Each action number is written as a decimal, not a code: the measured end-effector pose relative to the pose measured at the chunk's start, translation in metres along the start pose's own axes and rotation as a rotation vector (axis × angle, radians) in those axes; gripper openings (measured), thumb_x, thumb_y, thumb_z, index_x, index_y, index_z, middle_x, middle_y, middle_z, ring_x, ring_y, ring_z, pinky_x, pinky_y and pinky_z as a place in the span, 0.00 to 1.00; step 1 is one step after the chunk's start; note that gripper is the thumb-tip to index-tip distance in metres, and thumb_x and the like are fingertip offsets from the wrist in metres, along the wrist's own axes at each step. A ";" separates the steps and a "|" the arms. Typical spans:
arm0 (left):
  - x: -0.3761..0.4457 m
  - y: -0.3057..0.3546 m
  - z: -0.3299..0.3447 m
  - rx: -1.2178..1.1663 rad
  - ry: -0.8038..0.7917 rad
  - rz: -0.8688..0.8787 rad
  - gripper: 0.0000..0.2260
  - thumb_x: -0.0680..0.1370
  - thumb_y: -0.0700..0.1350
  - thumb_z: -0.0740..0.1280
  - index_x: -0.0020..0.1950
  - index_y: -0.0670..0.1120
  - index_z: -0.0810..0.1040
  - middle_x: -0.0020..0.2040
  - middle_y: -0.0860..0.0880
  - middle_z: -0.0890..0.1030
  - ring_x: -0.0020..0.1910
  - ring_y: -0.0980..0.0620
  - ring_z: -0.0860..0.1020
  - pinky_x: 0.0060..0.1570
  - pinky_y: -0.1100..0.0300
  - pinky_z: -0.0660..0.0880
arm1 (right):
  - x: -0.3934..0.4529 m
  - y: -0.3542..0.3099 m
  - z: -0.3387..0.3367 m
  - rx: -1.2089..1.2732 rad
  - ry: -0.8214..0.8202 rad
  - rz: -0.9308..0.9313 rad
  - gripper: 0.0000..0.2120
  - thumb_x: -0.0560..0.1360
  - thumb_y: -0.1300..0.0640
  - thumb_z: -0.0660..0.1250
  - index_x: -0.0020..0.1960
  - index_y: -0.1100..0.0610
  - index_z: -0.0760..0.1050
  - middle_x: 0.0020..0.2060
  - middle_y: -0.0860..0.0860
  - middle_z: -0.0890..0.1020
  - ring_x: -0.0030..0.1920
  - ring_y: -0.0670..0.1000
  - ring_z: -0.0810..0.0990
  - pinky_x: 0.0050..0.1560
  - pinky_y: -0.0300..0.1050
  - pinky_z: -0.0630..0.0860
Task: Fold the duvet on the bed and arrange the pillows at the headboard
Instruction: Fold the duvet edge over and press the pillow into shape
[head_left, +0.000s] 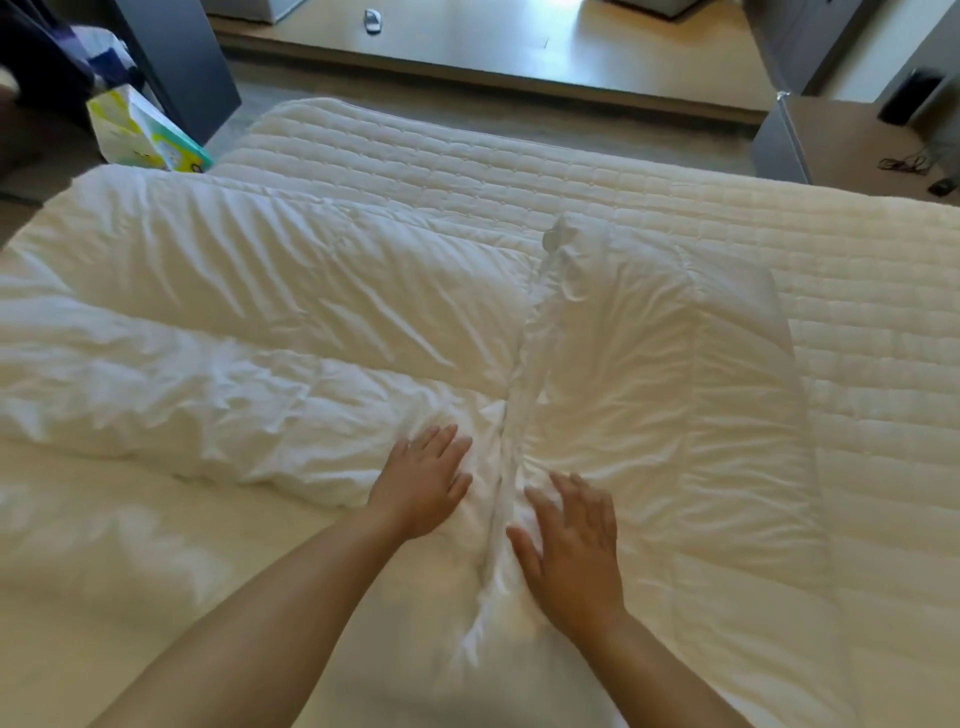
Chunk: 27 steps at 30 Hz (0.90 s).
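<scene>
A white duvet (270, 291) lies crumpled in thick folds over the left and middle of the bed. A bunched ridge of it (524, 374) runs from the middle of the bed toward me. My left hand (423, 480) rests flat on the fabric just left of this ridge, fingers spread. On the ridge's right side lies my right hand (569, 545), palm down with fingers apart. Neither hand grips anything. A flatter layer of the duvet (675, 364) spreads to the right. I cannot pick out any pillow.
The quilted cream mattress pad (857, 322) shows bare on the right and far side. A yellow-green bag (150, 132) stands on the floor past the bed's far left corner beside dark furniture (176, 57). A grey cabinet (784, 140) and cables (906, 163) sit at the far right.
</scene>
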<state>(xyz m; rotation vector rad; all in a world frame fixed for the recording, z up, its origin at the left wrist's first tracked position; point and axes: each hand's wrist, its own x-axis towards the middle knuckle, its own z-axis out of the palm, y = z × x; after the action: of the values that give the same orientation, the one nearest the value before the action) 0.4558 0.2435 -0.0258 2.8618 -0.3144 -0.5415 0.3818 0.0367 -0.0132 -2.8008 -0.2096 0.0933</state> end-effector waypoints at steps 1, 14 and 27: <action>-0.001 -0.018 -0.005 0.001 0.031 -0.018 0.28 0.80 0.60 0.44 0.79 0.52 0.55 0.81 0.50 0.52 0.79 0.50 0.50 0.76 0.48 0.48 | 0.016 -0.015 -0.001 -0.002 0.019 0.002 0.24 0.79 0.36 0.49 0.66 0.48 0.70 0.67 0.55 0.71 0.71 0.58 0.65 0.71 0.61 0.56; -0.103 -0.353 -0.033 0.066 0.019 -0.470 0.26 0.82 0.58 0.45 0.80 0.53 0.49 0.81 0.51 0.47 0.79 0.50 0.47 0.72 0.41 0.51 | 0.153 -0.282 0.102 -0.161 -0.272 -0.356 0.44 0.69 0.31 0.24 0.78 0.46 0.52 0.79 0.51 0.49 0.78 0.57 0.42 0.76 0.59 0.42; -0.169 -0.595 -0.052 -0.133 0.455 -0.882 0.21 0.81 0.57 0.51 0.65 0.46 0.73 0.67 0.42 0.73 0.68 0.40 0.69 0.64 0.44 0.64 | 0.193 -0.441 0.262 -0.289 -0.413 -0.510 0.41 0.71 0.30 0.32 0.78 0.50 0.36 0.79 0.57 0.42 0.78 0.59 0.40 0.74 0.60 0.37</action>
<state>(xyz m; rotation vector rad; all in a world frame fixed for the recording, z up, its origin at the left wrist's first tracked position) 0.4221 0.8620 -0.0680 2.7507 1.0399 -0.0021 0.4898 0.5625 -0.1229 -2.8704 -1.1007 0.5549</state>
